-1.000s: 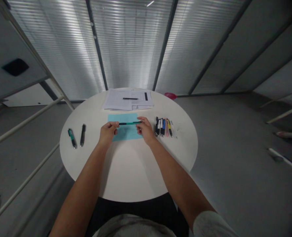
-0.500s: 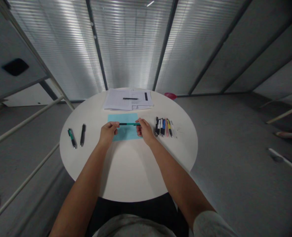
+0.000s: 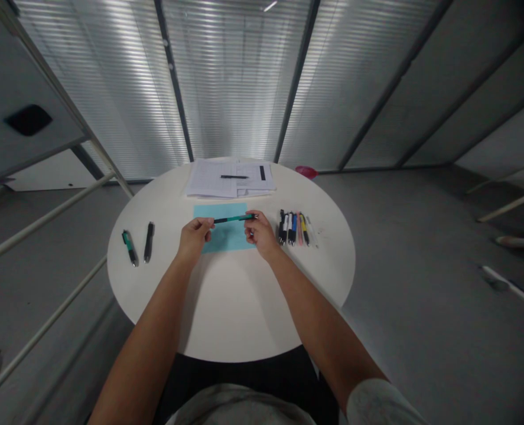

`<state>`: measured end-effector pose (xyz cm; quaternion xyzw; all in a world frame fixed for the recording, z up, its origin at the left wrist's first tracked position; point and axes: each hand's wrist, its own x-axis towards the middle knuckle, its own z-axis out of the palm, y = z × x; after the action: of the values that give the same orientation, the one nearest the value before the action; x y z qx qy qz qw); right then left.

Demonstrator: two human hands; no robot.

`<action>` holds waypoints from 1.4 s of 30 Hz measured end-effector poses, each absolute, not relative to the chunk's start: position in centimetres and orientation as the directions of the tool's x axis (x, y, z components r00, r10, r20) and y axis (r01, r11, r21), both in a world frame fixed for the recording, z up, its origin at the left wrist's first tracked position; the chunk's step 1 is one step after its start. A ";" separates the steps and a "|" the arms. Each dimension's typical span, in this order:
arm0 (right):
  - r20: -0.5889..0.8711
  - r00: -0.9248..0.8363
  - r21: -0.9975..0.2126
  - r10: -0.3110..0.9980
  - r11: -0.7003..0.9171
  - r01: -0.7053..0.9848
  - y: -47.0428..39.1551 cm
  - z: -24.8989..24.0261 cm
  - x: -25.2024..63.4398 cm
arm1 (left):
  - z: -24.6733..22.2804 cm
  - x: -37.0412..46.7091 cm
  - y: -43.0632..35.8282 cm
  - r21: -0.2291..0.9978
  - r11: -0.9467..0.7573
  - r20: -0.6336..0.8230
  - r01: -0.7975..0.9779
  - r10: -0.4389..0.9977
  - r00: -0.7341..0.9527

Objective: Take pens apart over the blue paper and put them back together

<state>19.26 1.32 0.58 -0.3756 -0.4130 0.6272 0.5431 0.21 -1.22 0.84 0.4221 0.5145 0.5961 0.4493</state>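
A green and black pen (image 3: 234, 219) is held level between my two hands, above a light blue sheet (image 3: 226, 241) on the round white table. My left hand (image 3: 194, 239) pinches its dark end between thumb and fingers. At the other end, my right hand (image 3: 262, 233) grips it, with thumb and forefinger on the green barrel and the other fingers curled. To the right of my right hand lies a row of several pens (image 3: 292, 228) in black, white, blue, pink and yellow. Another green pen (image 3: 129, 248) and a black pen (image 3: 149, 242) rest at the table's left.
Printed papers (image 3: 212, 180) with a black pen (image 3: 234, 176) on top lie at the far side of the white table (image 3: 239, 319). A red object (image 3: 306, 172) is on the floor behind it. Pale metal rails (image 3: 44, 198) run along the left.
The right end of the green pen has tilted up slightly, and more of that end shows past my right fingers. My left hand has stayed in place.
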 end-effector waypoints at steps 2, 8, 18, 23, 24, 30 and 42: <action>-0.046 -0.116 -0.936 0.992 -0.083 -0.341 1.3 0.7 19.2 | 0.8 0.2 -1.2 0.994 -0.064 0.040 -0.093 0.971 -0.237; -0.011 -0.104 -0.914 0.995 -0.052 -0.403 1.1 1.0 19.1 | 1.0 0.3 -1.3 0.992 -0.066 0.039 -0.107 0.970 -0.241; -0.058 -0.044 -0.887 0.997 -0.072 -0.456 1.6 0.7 19.3 | 1.5 0.6 -1.4 0.992 -0.050 0.019 -0.115 0.966 -0.256; -0.101 -0.005 -0.838 0.995 -0.088 -0.539 2.0 0.6 19.8 | 1.5 0.5 -1.4 0.993 -0.043 0.008 -0.112 0.955 -0.296; -0.108 0.001 -0.830 0.994 -0.089 -0.550 2.0 0.6 19.8 | 1.5 0.5 -1.3 0.993 -0.042 0.006 -0.114 0.953 -0.302; -0.156 0.062 -0.765 0.986 -0.081 -0.639 2.1 1.3 19.9 | 1.0 0.4 -1.1 0.999 -0.031 0.027 -0.011 0.959 -0.281; -0.176 0.145 -0.733 0.974 -0.031 -0.679 2.2 1.7 20.4 | 0.2 0.2 -0.8 1.000 -0.006 0.002 -0.017 0.979 -0.204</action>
<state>20.42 2.22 1.73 -0.3606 -0.2041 0.6210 0.6654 0.22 -0.77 0.23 0.4426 0.5432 0.5541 0.4495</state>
